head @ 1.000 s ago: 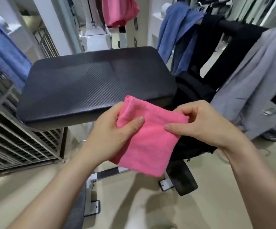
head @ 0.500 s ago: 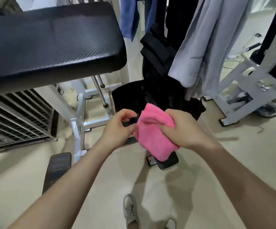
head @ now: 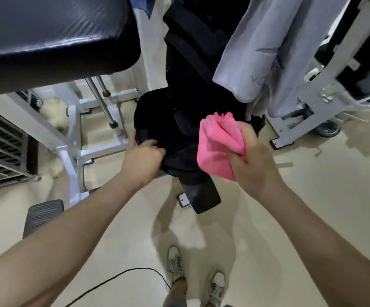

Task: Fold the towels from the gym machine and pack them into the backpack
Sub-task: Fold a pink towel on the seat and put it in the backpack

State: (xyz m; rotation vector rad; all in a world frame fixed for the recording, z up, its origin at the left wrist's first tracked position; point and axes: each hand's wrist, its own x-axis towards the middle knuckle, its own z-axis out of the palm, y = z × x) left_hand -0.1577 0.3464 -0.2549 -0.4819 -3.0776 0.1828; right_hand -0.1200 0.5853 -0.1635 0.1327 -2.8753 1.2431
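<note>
A black backpack (head: 168,120) hangs low beside the padded bench, its mouth open toward me. My left hand (head: 143,159) grips the near left rim of that opening and holds it wide. My right hand (head: 252,160) grips a folded pink towel (head: 218,147) just over the right side of the opening. The inside of the backpack is too dark to see. A grey towel (head: 257,49) hangs from the machine above and to the right, and a corner of a blue towel (head: 145,5) shows at the top.
The black bench pad (head: 53,38) fills the upper left on a white steel frame (head: 75,138). A white machine frame (head: 325,94) stands at right. A black foot pad (head: 201,196) lies under the backpack. A cable (head: 122,273) runs across the floor near my shoes (head: 176,264).
My view has dropped from the bench to the backpack. My left hand let go of the pink towel and took the backpack's rim. My right hand carried the towel down to the opening.
</note>
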